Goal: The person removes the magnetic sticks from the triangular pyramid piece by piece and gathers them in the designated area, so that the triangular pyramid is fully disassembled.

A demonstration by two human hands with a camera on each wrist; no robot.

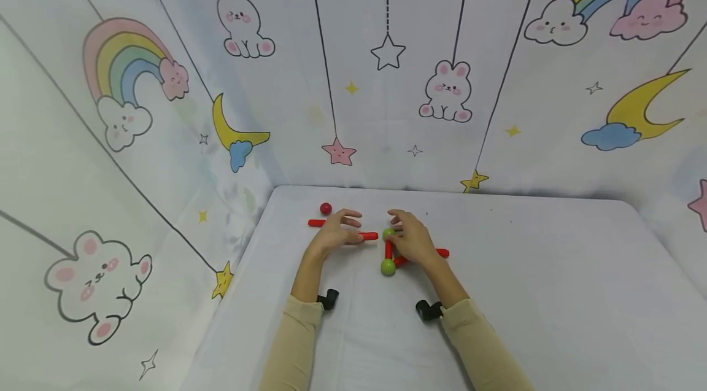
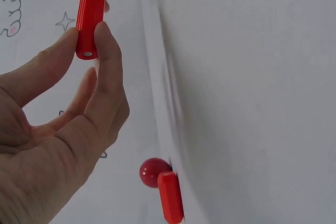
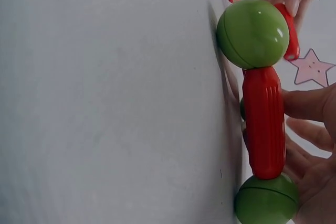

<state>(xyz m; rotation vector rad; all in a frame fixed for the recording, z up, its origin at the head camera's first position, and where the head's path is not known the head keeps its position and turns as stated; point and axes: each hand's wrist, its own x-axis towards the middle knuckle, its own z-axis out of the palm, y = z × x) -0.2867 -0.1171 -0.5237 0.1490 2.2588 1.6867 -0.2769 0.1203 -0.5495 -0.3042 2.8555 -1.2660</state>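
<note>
In the head view, my left hand (image 1: 333, 234) pinches a red toy rod (image 1: 369, 236) between thumb and fingertips. The left wrist view shows this ribbed rod (image 2: 90, 22) raised, a small metal-looking dot in its end. My right hand (image 1: 413, 240) holds the far green ball (image 1: 389, 234) of a joined frame lying on the table. A red rod (image 1: 389, 250) links that ball to a nearer green ball (image 1: 388, 267), and another red rod (image 1: 401, 261) slants off under the hand. Close up in the right wrist view are a rod (image 3: 265, 124) and two green balls (image 3: 253, 32); fingers partly hide behind them.
A red ball (image 1: 326, 209) and a loose red rod (image 1: 316, 223) lie beyond the left hand. One more red rod end (image 1: 443, 252) shows right of the right wrist. The white table (image 1: 552, 280) meets a cartoon-printed cloth (image 1: 375, 158) at its back edge.
</note>
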